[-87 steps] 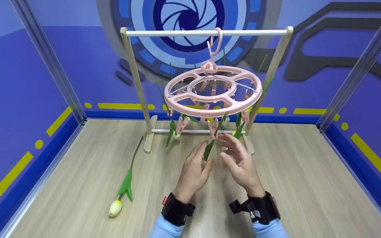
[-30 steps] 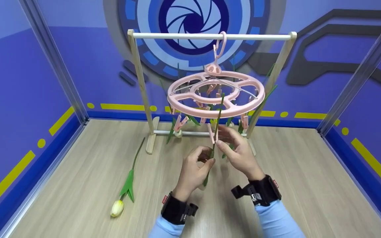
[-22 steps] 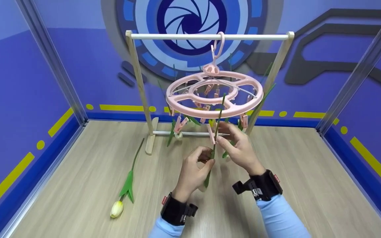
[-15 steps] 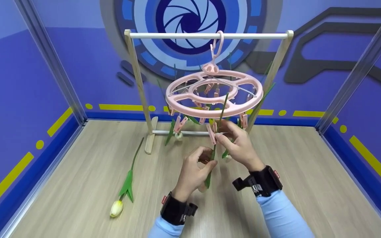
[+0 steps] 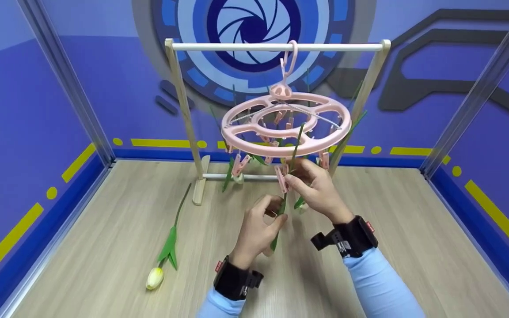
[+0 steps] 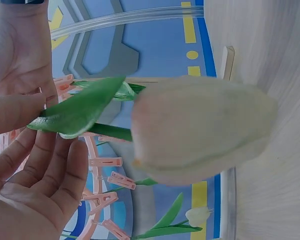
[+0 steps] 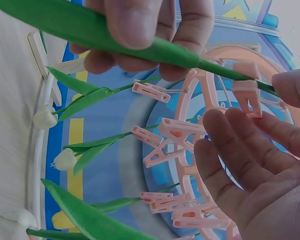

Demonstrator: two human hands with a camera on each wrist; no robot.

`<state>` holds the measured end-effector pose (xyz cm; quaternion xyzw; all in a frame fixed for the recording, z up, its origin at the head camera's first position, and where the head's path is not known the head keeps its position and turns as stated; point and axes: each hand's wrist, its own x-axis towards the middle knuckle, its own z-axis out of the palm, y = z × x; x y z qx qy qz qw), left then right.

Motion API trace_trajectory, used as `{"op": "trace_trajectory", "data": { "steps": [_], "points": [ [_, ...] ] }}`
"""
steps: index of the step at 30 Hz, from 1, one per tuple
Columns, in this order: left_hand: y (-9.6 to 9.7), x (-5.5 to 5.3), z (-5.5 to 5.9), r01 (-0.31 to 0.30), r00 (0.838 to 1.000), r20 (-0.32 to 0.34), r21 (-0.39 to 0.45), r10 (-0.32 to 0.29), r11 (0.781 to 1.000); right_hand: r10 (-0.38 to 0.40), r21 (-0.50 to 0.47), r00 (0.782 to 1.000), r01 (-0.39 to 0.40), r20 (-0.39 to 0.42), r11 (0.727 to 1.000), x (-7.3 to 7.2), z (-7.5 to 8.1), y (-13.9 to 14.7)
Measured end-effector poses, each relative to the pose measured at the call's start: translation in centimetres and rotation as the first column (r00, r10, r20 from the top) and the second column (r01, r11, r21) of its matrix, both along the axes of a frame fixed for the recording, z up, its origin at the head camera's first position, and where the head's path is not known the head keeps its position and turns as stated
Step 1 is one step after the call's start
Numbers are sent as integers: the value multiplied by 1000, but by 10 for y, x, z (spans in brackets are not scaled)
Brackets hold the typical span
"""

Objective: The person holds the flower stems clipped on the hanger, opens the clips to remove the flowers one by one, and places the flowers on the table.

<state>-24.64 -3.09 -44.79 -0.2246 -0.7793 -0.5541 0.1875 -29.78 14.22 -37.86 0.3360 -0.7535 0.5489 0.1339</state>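
Note:
My left hand (image 5: 259,229) pinches a tulip by its leaf and stem. In the left wrist view its pale blossom (image 6: 200,130) points away from the hand, and the green leaf (image 6: 85,107) lies under the thumb. The stem (image 5: 298,143) rises past a pink clothespin (image 5: 282,179) that hangs at the front of the round hanger (image 5: 254,147). In the right wrist view the stem passes through this clothespin. My right hand (image 5: 318,190) has thumb and index finger about the clothespin and the stem beside it; their exact contact is partly hidden.
The pink hanger hooks over the bar of a wooden rack (image 5: 184,97). Several other tulips hang blossom-down from its clips, among them a white tulip (image 7: 66,159). Another tulip (image 5: 155,278) lies on the table (image 5: 104,247) at the left. Blue panels enclose the sides.
My left hand has taken hold of the tulip, whose stem now stands higher against the hanger. My right hand has closed in on the clothespin and crept slightly up along it.

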Motion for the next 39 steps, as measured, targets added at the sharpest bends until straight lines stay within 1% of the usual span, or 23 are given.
{"op": "trace_trajectory", "data": {
  "steps": [3, 7, 11, 15, 18, 21, 24, 29, 33, 36, 39],
  "points": [
    [0, 0, 0, 8, 1000, 1, 26, -8, 1000, 0, -7, 1000, 0, 7, 1000, 0, 2, -1],
    [1, 0, 0, 6, 1000, 20, 69, -7, 998, -13, 0, 1000, 13, 7, 1000, 1, 4, -2],
    [1, 0, -1, -18, 999, 44, 86, 15, 996, -36, 15, 999, 36, 16, 999, 2, 4, -2],
    [1, 1, -2, -46, 998, 45, 80, 42, 996, -55, 18, 998, 55, 22, 998, 1, 4, -1],
    [1, 1, -2, -68, 997, 23, 62, 67, 996, -74, 28, 997, 74, 15, 997, 1, 3, 0],
    [1, 1, -3, -96, 995, -16, 40, 97, 995, -93, 48, 996, 92, 2, 995, 0, 4, 1],
    [1, 0, -3, -125, 991, -52, 31, 127, 992, -92, 68, 996, 93, -9, 993, 0, 5, 3],
    [0, 0, -3, -143, 987, -76, 33, 145, 989, -50, 88, 999, 50, 3, 995, -1, 8, 9],
    [-1, -1, -3, -145, 984, -97, 38, 148, 989, 33, 83, 997, -39, 74, 996, -5, 12, 14],
    [-2, -2, -3, -141, 983, -110, 43, 145, 989, 123, 58, 983, -132, 135, 990, -10, 15, 16],
    [-2, -2, -3, -138, 984, -109, 44, 142, 990, 186, 41, 968, -195, 170, 980, -12, 17, 18]
  ]
}}
